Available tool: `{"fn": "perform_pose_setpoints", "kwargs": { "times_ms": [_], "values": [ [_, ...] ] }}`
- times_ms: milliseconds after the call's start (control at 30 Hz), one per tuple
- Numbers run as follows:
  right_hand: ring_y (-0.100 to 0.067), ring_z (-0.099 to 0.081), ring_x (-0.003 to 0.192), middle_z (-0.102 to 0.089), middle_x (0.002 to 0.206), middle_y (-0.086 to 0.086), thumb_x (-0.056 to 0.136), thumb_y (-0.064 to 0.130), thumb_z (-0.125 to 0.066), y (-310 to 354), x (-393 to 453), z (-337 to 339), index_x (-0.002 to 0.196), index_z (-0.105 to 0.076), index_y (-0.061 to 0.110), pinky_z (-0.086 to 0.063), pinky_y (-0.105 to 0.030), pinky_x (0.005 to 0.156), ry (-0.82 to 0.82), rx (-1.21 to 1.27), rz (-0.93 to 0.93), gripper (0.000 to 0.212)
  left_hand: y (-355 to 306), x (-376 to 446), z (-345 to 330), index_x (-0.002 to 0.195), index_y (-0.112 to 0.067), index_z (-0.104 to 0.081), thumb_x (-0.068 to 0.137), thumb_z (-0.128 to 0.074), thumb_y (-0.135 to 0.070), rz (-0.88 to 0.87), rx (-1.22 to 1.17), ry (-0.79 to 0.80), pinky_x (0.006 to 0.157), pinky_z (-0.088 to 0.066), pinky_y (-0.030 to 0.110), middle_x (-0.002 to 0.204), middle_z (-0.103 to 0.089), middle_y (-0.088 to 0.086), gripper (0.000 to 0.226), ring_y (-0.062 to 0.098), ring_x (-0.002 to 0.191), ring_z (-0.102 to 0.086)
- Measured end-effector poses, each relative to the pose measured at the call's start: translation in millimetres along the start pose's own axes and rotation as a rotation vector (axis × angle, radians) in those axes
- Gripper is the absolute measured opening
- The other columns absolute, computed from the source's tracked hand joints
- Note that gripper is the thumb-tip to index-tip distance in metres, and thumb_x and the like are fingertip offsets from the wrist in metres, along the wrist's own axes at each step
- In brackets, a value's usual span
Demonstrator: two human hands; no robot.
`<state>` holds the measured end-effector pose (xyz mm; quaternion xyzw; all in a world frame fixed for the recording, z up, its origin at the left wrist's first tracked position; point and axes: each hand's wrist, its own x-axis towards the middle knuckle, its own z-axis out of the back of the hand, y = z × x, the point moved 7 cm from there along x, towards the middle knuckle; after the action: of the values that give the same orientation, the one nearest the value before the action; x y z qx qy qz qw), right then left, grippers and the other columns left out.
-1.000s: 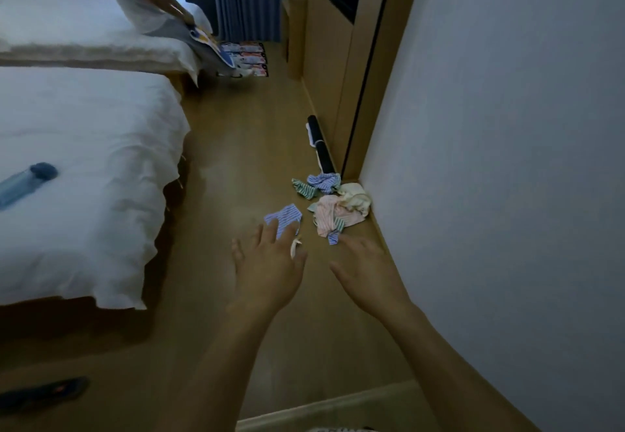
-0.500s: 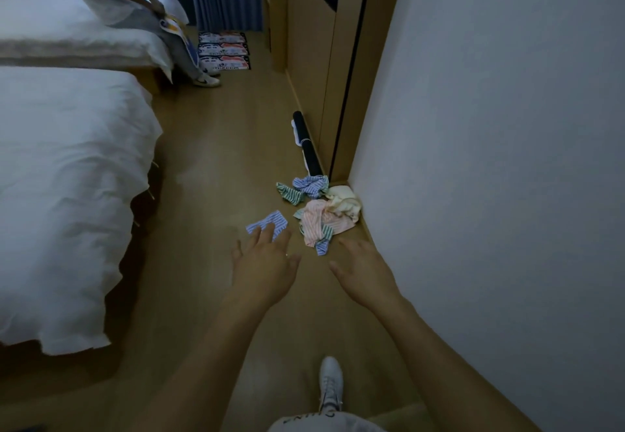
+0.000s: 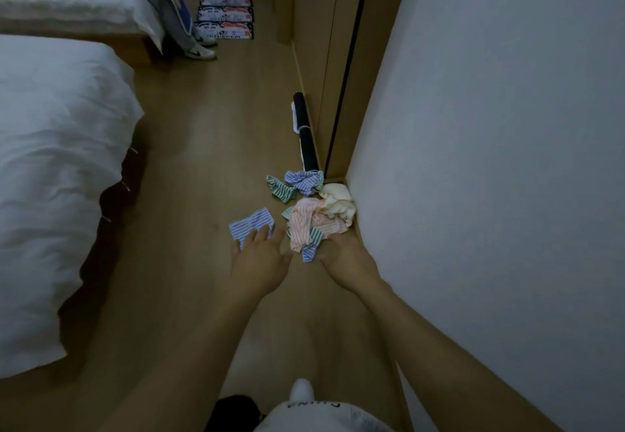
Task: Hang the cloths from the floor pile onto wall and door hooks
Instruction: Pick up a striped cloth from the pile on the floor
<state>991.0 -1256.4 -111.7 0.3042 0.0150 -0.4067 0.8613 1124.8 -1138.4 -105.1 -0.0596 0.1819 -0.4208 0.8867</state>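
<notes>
On the floor between the bed [image 3: 61, 161] at the left and the wall [image 3: 490, 161] at the right, every cloth I can see waits to be hung; no hook shows from the head view, so I judge the task barely begun. Going left to right: my left hand [image 3: 258, 262] reaches out with fingers spread and relaxed, its tips over the near edge of the loose blue-striped cloth [image 3: 252, 223], gripping nothing yet. Just right of it lies the pile [image 3: 316, 215], pink, green, blue and cream pieces bunched against the wall's foot. My right hand [image 3: 348, 262] stretches flat toward the pile's near edge, empty as far as I can see. Picking up, carrying and hanging all remain.
</notes>
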Motion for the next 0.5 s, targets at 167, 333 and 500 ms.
{"fn": "perform_pose_setpoints", "kwargs": {
  "times_ms": [167, 333, 500],
  "values": [
    [-0.03, -0.056, 0.11, -0.059, 0.123, -0.012, 0.087, 0.041, -0.057, -15.5, 54.5, 6.9, 0.12, -0.056, 0.018, -0.044, -0.031, 0.084, 0.028, -0.045, -0.037, 0.04, -13.2, 51.4, -11.1, 0.151, -0.033, -0.025, 0.097, -0.043, -0.05, -0.007, -0.022, 0.037, 0.114, -0.02, 0.056, 0.158, -0.025, 0.005, 0.059, 0.028, 0.144, -0.024],
    [-0.033, -0.053, 0.113, -0.056, 0.126, -0.016, 0.087, 0.038, -0.059, -24.1, 108.4, 4.8, 0.125, -0.054, 0.015, -0.044, -0.033, 0.085, 0.088, -0.034, -0.078, 0.045, -15.2, 111.1, -19.3, 0.15, -0.033, -0.026, 0.096, -0.044, -0.05, 0.001, -0.029, 0.056, 0.114, -0.022, 0.055, 0.156, -0.029, 0.005, 0.059, 0.029, 0.142, -0.027],
    [-0.031, -0.055, 0.114, -0.057, 0.129, -0.012, 0.085, 0.041, -0.059, -29.5, 180.0, 9.7, 0.129, -0.053, 0.02, -0.048, -0.037, 0.093, 0.119, -0.078, -0.111, 0.049, -10.7, 190.7, -24.6, 0.15, -0.03, -0.027, 0.095, -0.046, -0.047, -0.001, -0.068, 0.095, 0.111, -0.025, 0.054, 0.155, -0.031, 0.008, 0.061, 0.034, 0.139, -0.031]
  ]
}}
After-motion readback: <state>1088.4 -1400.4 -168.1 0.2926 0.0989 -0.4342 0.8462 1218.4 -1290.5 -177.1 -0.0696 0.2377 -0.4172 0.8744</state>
